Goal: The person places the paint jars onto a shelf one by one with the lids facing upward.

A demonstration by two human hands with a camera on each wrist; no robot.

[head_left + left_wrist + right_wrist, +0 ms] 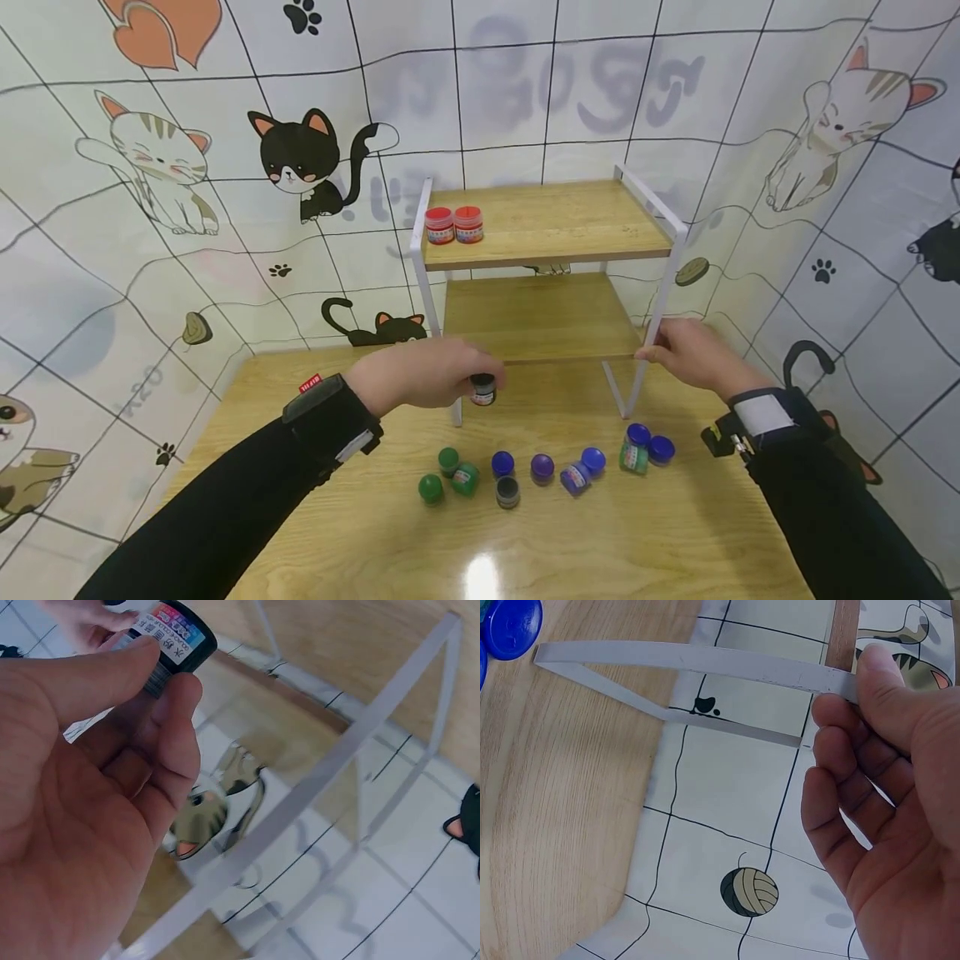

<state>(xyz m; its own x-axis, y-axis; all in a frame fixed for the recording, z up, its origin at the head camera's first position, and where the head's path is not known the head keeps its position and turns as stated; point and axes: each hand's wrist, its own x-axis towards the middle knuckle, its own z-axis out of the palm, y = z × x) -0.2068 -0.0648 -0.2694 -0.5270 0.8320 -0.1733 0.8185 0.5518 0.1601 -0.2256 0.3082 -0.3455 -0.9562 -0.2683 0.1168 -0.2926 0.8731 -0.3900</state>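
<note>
Dark all over but for its printed label, the jar [483, 389] was up in the left hand [427, 371], that grip clamped at one end, seemingly to leave the rest free, just in front of the lower board [540, 317]! Across to the right hand [693, 354]: its grip pinched the white upright [662, 300], probably steadying the stand. Left knuckles faced up; both arms stretched far, hands turned inward. Farther up, two red-lidded jars [439, 226] stood paired left on the top board [555, 221]; nearer, loose jars [542, 469] dotted the table [360, 533], handily within reach.
</note>
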